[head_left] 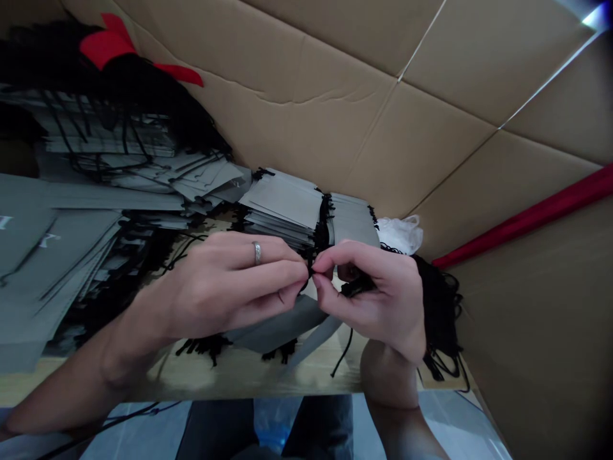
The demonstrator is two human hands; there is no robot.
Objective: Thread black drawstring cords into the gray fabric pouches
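My left hand (239,278), with a ring on one finger, pinches a black cord (310,271) at the centre of the view. Close against it, fingertips almost touching, my right hand (378,294) pinches the same cord, and more black strands show under its fingers. A grey card (280,326) hangs tilted just below both hands, partly hidden by them. One loose cord end (343,354) dangles beneath my right hand. Whether a knot lies between the fingertips is too small to make out.
Behind my hands stand stacks of grey cards (287,191) with black cord ends. Larger grey pieces (52,255) pile up at left, under black cord bundles with a red band (108,48). More black cords (435,313) lie at right. Cardboard walls (325,83) enclose the wooden table (239,380).
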